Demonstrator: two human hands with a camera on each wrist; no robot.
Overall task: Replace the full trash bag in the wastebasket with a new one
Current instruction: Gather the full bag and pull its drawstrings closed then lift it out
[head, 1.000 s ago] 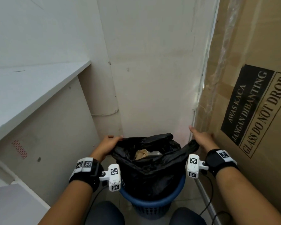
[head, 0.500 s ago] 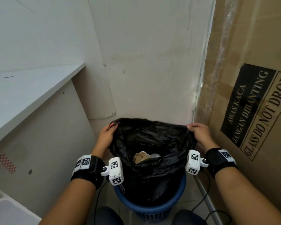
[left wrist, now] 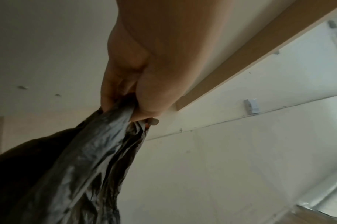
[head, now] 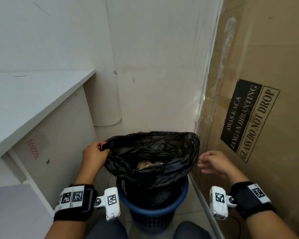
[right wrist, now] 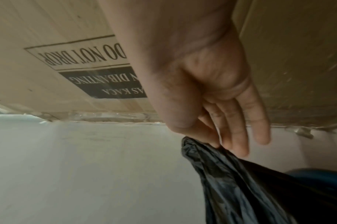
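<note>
A black trash bag (head: 150, 152) stands pulled up out of the blue wastebasket (head: 152, 216), its mouth wide, with brown paper scraps (head: 145, 164) inside. My left hand (head: 93, 154) grips the bag's left rim in curled fingers; the left wrist view shows the bunched plastic (left wrist: 98, 151) pinched in that hand (left wrist: 129, 106). My right hand (head: 212, 163) hovers just right of the bag with its fingers spread and holds nothing. In the right wrist view its straight fingers (right wrist: 238, 136) are in front of the top edge of the bag (right wrist: 240, 181).
A tall cardboard box (head: 266, 49) marked "GLASS DO NOT DROP" stands close on the right. A white desk (head: 24, 104) and its side panel close in the left. A plain wall is right behind the basket. My knees (head: 107, 230) are at the bottom.
My right hand has let go of the bag's right rim and drawn back towards the box. The left hand keeps its grip, and the bag's mouth stays raised and wide.
</note>
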